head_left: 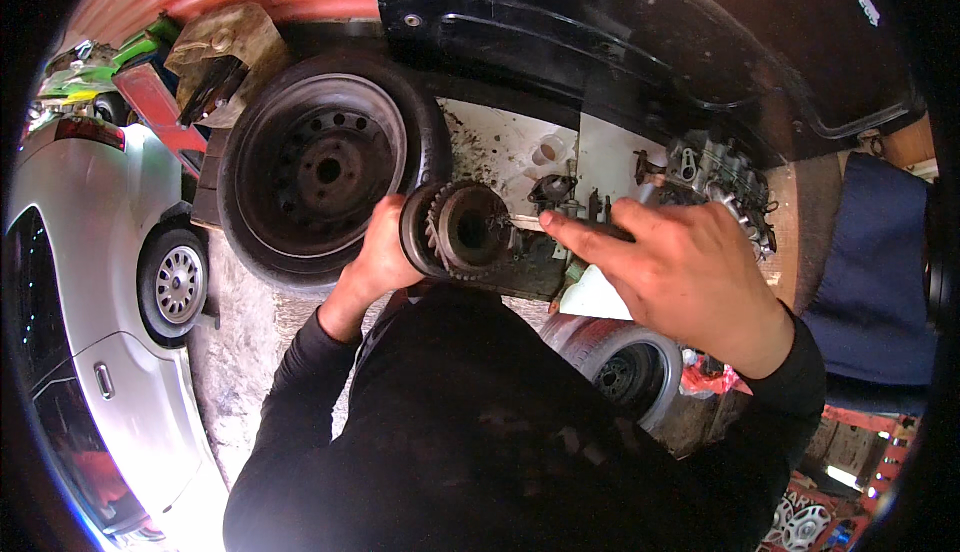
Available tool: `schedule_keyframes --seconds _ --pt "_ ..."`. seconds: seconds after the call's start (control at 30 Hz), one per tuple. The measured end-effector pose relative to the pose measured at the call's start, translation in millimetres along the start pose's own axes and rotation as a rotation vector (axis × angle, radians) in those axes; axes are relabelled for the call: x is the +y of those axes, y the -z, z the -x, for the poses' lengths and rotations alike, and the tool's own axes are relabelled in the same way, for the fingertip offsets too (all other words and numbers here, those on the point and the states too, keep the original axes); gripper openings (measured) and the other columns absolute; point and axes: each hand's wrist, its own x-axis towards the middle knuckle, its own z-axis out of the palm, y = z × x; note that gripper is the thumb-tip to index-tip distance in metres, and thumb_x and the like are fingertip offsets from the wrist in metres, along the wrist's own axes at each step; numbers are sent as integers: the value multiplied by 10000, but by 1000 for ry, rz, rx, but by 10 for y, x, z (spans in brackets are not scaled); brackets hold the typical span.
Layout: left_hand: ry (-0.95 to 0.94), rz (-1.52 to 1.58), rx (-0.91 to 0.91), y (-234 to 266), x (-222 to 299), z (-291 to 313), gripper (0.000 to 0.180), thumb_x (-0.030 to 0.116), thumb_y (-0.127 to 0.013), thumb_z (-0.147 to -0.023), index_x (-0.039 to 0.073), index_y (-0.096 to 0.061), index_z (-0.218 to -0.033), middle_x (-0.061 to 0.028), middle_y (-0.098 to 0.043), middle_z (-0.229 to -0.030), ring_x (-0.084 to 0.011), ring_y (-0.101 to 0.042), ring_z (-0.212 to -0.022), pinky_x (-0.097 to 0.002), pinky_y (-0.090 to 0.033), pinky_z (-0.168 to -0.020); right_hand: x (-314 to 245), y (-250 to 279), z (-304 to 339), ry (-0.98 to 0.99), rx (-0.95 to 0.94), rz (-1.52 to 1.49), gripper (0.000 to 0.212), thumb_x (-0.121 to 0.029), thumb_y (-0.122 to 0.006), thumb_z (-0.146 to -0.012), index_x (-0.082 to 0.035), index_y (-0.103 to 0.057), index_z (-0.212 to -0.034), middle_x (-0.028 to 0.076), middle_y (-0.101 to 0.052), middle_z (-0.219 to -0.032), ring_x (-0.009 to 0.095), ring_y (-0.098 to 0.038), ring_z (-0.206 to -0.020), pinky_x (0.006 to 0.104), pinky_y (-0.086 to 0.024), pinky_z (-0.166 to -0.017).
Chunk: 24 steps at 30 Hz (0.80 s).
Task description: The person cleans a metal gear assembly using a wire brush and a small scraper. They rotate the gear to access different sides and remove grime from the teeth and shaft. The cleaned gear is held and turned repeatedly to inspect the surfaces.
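Note:
In the middle, my left hand [385, 250] is wrapped round a dark, round gear part [470, 230] with a toothed rim and a deep central hole. The hole faces to the right. My right hand [690, 267] grips a thin, light-coloured tool [524, 222], its index finger stretched along it. The tool's tip is at the edge of the gear's hole. Whether it is a brush or a blade cannot be made out, and its other end is hidden by my fingers.
A wheel with tyre [325, 177] lies behind my left hand. Greasy engine parts [725, 177] are at the right on a stained pale bench surface [500, 137]. Below them is another tyre [640, 372]. A silver car [130, 352] stands at the left; a dark panel [640, 47] is behind.

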Motion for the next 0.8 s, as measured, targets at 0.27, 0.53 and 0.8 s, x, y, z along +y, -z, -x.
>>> schedule_keyframes --seconds 0.27,0.53,0.8 --pt "-148 -260 185 -105 -108 -57 419 209 -849 -624 30 -738 -987 -161 -706 -772 -339 -691 -656 -376 -552 -618 103 -244 -22 -63 18 -713 414 -35 -670 -863 -90 -685 -1273 149 -698 -761 270 -636 -569 340 -491 -573" --pt "-66 -213 174 -22 -118 -79 347 211 -809 -626 55 -741 -930 -143 -677 -699 -329 -671 -605 -389 -528 -555 131 -230 61 -121 99 -600 447 -26 -689 -835 -113 -696 -1273 109 -597 -650 208 -557 -543 344 -441 -540" --pt "-90 -233 102 123 15 -162 424 244 -820 -617 65 -743 -993 -136 -690 -720 -318 -681 -613 -383 -541 -575 245 -284 -169 -118 194 -499 465 3 -696 -839 -116 -687 -1288 100 -579 -648 189 -497 -517 344 -407 -523"
